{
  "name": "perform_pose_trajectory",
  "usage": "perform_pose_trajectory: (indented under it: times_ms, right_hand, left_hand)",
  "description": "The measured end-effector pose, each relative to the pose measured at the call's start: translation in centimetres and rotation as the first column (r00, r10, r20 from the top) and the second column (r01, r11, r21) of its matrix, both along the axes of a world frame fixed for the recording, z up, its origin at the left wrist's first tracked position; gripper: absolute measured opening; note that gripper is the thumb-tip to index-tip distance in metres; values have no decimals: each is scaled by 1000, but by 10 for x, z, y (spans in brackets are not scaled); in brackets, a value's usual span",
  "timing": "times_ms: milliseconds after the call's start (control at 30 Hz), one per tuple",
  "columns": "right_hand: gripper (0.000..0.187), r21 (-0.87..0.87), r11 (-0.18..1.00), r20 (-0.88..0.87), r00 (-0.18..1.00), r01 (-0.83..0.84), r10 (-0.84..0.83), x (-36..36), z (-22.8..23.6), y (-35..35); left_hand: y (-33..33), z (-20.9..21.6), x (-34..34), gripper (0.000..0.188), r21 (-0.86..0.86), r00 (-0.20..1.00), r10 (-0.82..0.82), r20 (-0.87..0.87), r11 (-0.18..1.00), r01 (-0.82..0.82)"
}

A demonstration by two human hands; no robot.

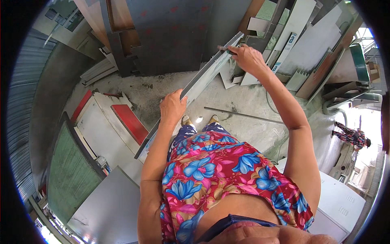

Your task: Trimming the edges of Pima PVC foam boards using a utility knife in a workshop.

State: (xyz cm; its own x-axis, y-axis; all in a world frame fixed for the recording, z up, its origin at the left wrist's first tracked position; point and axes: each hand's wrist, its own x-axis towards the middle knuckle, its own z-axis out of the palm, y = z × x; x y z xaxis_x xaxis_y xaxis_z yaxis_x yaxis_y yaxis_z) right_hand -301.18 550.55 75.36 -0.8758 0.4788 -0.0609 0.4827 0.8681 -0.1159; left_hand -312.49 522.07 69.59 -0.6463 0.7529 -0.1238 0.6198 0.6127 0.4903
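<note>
Grey along its edge, the panel (205, 79) is held aslant above the floor (243, 99), clasped mid-length by the left hand (173, 108); well apart, near its upper end, a dark tool (223, 48) is gripped by the right hand (248, 59).

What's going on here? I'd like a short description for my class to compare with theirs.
A person is handling a long, narrow board held at a slant. The left hand grips its edge, while the right hand, near the far end, holds a small dark thing, too unclear to name. A thin bar lies on the floor, and another person is farther off to the right.
</note>
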Motion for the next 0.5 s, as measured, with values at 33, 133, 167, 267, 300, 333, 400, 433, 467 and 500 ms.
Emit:
perform_pose_trajectory:
  times_ms: [33, 133, 167, 267, 300, 333, 400, 433, 467, 500]
  right_hand:
    - [44, -40, 997, 21, 998, -65, 66, 6, -4, -6]
    - [45, -225, 935, -178, 955, -273, 236, 22, -23, -32]
    - [47, -244, 935, -241, 950, -257, 198, 29, -33, -32]
    - [51, -246, 957, -371, 927, -156, 55, 35, -54, -12]
    - [52, -232, 970, -435, 899, -70, -39, 38, -58, -4]
    - [52, -230, 971, -436, 899, -65, -43, 43, -64, -1]
    - [47, -211, 968, -460, 887, -135, 23, 54, -65, 6]
    - [47, -216, 969, -474, 881, -123, 6, 60, -64, 12]
    - [47, -204, 963, -483, 874, -179, 60, 63, -61, 17]
    - [48, -191, 953, -494, 862, -234, 113, 66, -57, 23]
  left_hand:
    - [0, -1, 1, 38, 2, 1000, 1, 2, 1000, -1]
    - [9, 0, 7, 37, 33, 1000, -7, -4, 999, 7]
    - [14, 5, 7, 37, 23, 1000, -6, -14, 1000, 7]
    - [17, 7, 4, 37, 24, 999, -6, -37, 1000, 6]
    - [18, 5, 4, 37, 37, 999, 1, -46, 999, 0]
    - [20, 5, 7, 37, 39, 999, -4, -47, 999, 6]
    - [33, 12, 15, 39, -6, 999, 11, -49, 1000, -11]
    - [39, 15, 20, 39, -13, 998, -5, -64, 1000, 5]
    - [42, 15, 22, 40, -18, 1000, 10, -23, 1000, -11]
    - [46, 16, 24, 41, -25, 1000, 25, 15, 999, -25]
